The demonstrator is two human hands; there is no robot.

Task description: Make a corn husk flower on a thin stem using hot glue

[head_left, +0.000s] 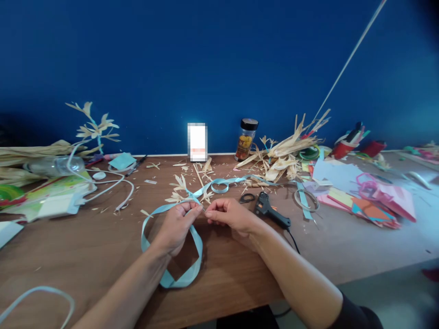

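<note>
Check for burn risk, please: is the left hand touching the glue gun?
Apart. The head view shows the right hand and tabletop between the left hand and the glue gun.

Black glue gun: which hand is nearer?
Right. The right hand is just left of the black glue gun, not touching it; the left hand is farther left, past the right hand, at the light blue ribbon.
</note>
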